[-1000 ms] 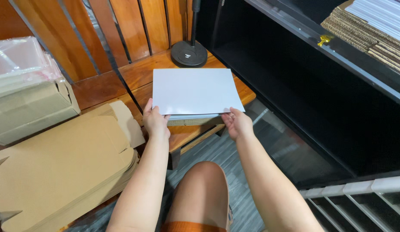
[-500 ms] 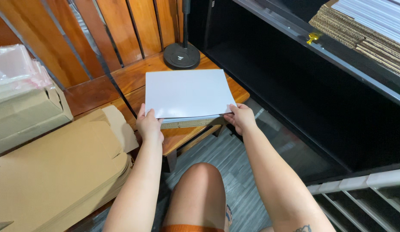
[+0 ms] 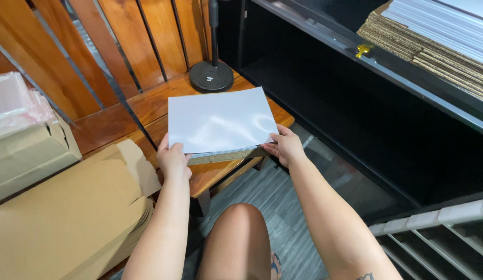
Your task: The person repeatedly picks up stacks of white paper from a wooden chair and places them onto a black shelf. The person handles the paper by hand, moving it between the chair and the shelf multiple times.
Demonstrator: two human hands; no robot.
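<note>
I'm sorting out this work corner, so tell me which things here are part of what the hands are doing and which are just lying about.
In hand:
- stack of white sheets, gripped at its near corners by the left hand and right hand
- wooden table under the stack

Lying about:
- round black stand base
- flat cardboard boxes
- box with clear plastic bags
- black shelf
- corrugated cardboard pile

Glossy white sheet stack [image 3: 221,122] showing pale sheen; wooden table [image 3: 148,109] glowing orange-brown; round stand base [image 3: 211,78] looking black; flattened cardboard [image 3: 65,218] appearing tan
</note>
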